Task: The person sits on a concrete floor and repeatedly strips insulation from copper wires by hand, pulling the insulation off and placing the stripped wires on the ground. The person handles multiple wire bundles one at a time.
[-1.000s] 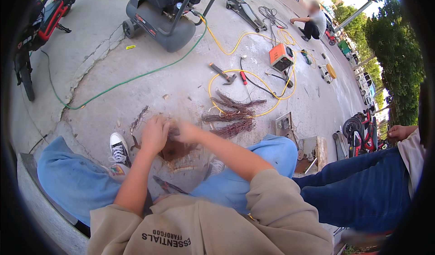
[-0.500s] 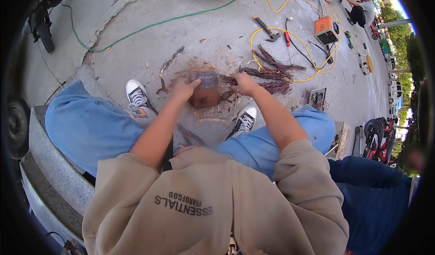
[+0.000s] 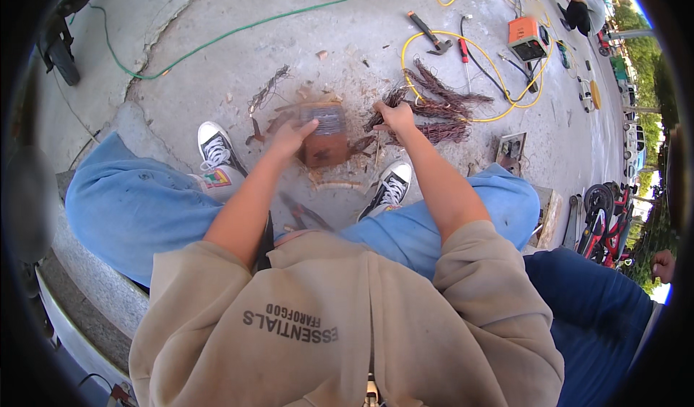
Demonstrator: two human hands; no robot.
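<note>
Between my shoes, a rust-brown block with a grey ridged upper part, like a transformer core, rests on the concrete. My left hand grips its left side, thumb over the top, the other fingers mostly hidden. Just right of the block, my right hand is closed on a bundle of dark copper wire, which stands apart from the block. More tangled copper wire lies beyond that hand. Brown strands stick out at the block's right side.
A hammer, red-handled screwdriver, yellow hose and orange machine lie at the upper right. A green hose crosses the far floor. Pliers lie near my lap. A person in dark trousers is close on my right.
My right hand has moved slightly right and away with the wire bundle, leaving a gap beside the block. My left hand stays at the block's left side.
</note>
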